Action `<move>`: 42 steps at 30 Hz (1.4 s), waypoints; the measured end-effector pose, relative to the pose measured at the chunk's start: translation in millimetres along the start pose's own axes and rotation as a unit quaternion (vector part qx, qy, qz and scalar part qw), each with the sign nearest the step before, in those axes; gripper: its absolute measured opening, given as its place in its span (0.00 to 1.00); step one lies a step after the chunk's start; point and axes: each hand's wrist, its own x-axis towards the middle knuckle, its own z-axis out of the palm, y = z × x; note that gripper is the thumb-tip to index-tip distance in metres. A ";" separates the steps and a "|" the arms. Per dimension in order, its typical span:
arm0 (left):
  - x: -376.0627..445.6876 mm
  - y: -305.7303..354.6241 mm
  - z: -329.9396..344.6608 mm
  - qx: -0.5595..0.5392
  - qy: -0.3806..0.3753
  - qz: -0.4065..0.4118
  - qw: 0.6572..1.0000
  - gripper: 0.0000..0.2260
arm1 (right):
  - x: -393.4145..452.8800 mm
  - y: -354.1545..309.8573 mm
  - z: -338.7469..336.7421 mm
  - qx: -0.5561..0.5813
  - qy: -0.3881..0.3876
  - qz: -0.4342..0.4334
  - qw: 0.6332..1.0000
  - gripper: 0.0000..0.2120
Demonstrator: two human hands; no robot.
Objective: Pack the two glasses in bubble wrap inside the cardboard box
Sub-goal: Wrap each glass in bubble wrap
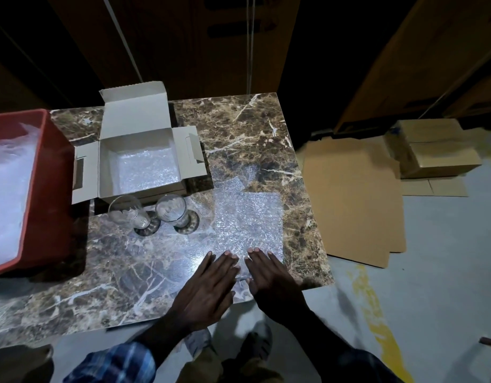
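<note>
Two clear glasses stand upright on the marble table, one on the left [127, 212] and one on the right [173, 210], just in front of the cardboard box [133, 120]. The box is open, flaps spread, with a bubble wrap piece lining its bottom [145, 168]. A square bubble wrap sheet [248, 219] lies flat to the right of the glasses. My left hand [211, 283] and my right hand [269, 277] rest flat, side by side, palms down on the sheet's near edge, fingers extended, holding nothing.
A red plastic crate [49, 189] with more white wrap stands at the table's left. Another thin clear sheet [239, 178] lies behind the square one. Flattened cardboard [352, 200] and stacked boxes [432, 147] lie on the floor to the right. The table edge [316, 283] is beside my right hand.
</note>
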 end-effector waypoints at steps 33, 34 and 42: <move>-4.5 -49.6 -75.2 -0.484 0.081 -0.519 0.700 0.19 | 105.3 4.1 -23.2 0.126 -0.020 0.315 0.940 0.18; -11.3 -60.7 -76.7 -0.450 0.046 -0.499 0.739 0.21 | 112.0 10.7 -21.8 0.119 -0.038 0.308 0.943 0.19; -26.3 -89.4 -82.1 -0.453 -0.018 -0.460 0.764 0.16 | 147.9 18.9 -15.5 0.095 -0.130 0.276 0.948 0.13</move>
